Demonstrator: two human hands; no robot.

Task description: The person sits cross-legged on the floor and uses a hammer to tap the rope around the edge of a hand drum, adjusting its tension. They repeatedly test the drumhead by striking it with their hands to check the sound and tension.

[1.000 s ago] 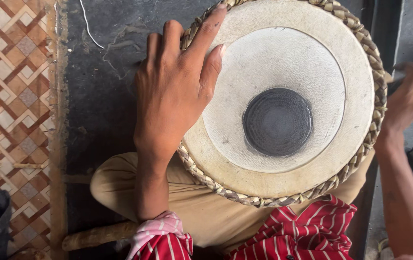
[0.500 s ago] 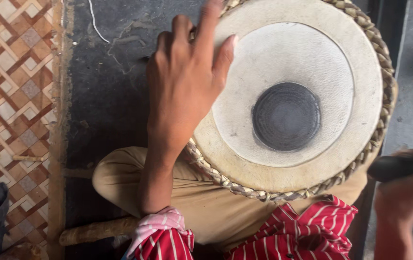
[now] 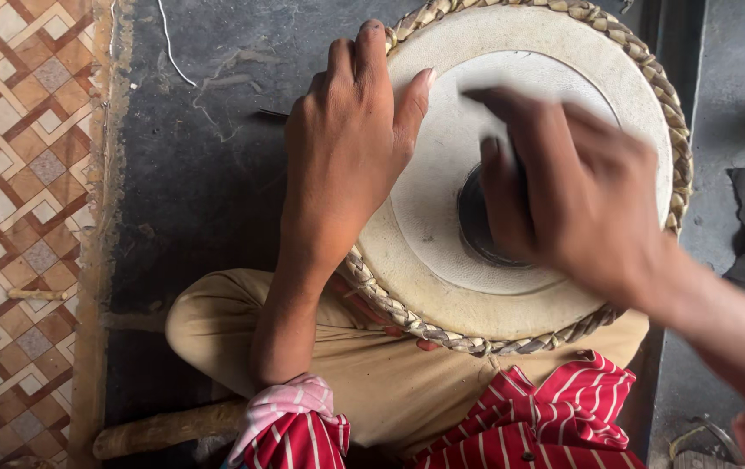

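A round drum [image 3: 442, 287] with a cream skin and a braided rim [image 3: 407, 317] rests on my lap. My left hand [image 3: 346, 148] lies over its left rim, fingers across the braid and thumb on the skin, holding it. My right hand [image 3: 581, 191], blurred by motion, is pressed down over the black circle [image 3: 477, 230] in the middle of the skin. It covers most of that circle. A small dark object [image 3: 498, 130] shows under its fingers, mostly hidden.
My leg in beige trousers [image 3: 372, 373] and a red striped shirt [image 3: 546, 417] lie under the drum. A wooden stick [image 3: 164, 430] lies at the lower left. Dark stone floor [image 3: 190, 174] borders patterned tiles [image 3: 16, 174] on the left. A thin white string [image 3: 168, 43] lies at the top.
My right hand has come in from the right edge, carrying a dark object, and now sits over the black circle. My left hand has stayed on the rim.
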